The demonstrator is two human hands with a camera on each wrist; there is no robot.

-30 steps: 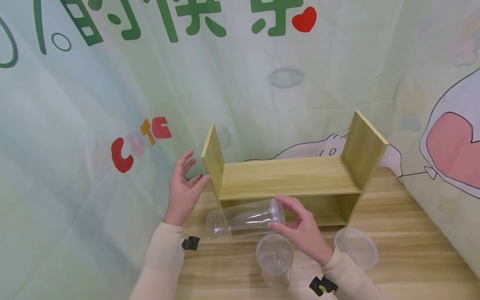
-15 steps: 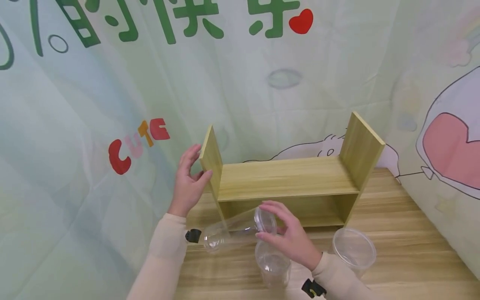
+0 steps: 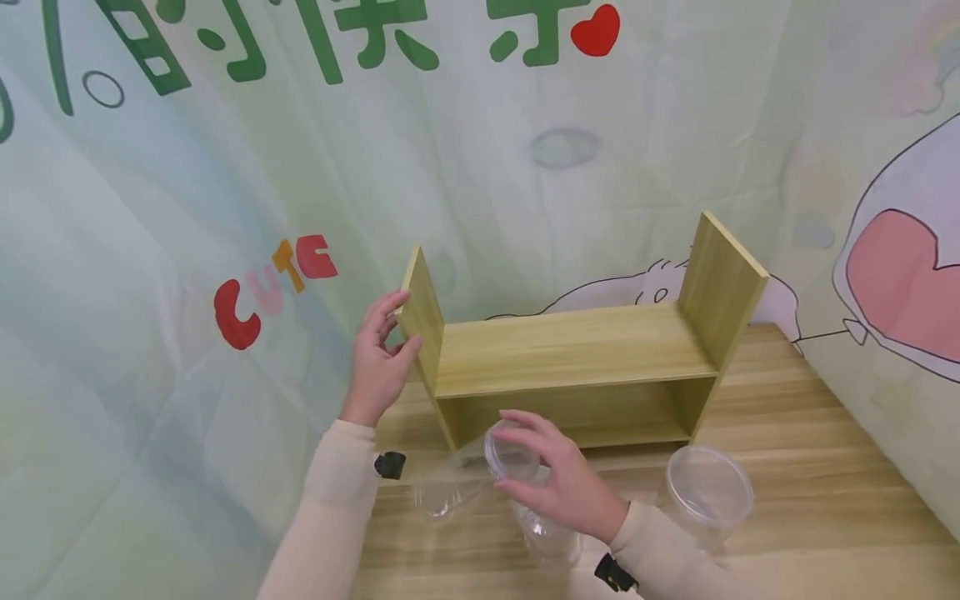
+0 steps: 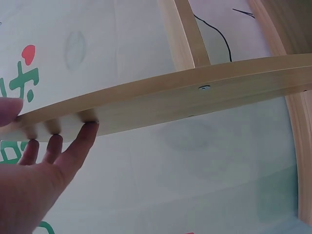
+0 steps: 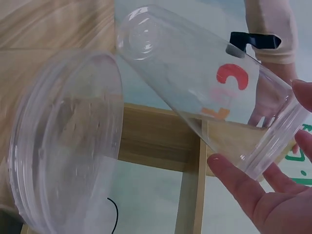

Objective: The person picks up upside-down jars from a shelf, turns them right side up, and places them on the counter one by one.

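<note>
In the head view my right hand (image 3: 562, 479) grips a clear plastic cup (image 3: 457, 479) around its rim end. The cup is tilted, its base pointing down to the left. The right wrist view shows the same cup (image 5: 195, 73), with thumb and fingers spread around the rim. My left hand (image 3: 381, 358) holds the left side panel of a wooden shelf (image 3: 570, 346). Its fingertips rest on the panel's outer face in the left wrist view, with the thumb at the other side of the edge. A second clear cup (image 3: 551, 542) stands below my right hand, partly hidden by it.
Another clear plastic container (image 3: 708, 487) with a wide round rim stands on the wooden table (image 3: 832, 500), right of my right forearm. A printed fabric backdrop (image 3: 465, 167) hangs close behind the shelf and along both sides.
My left hand has moved right, from beside the shelf onto its side panel. My right hand has shifted left and slightly down, tilting the cup more steeply with its rim raised.
</note>
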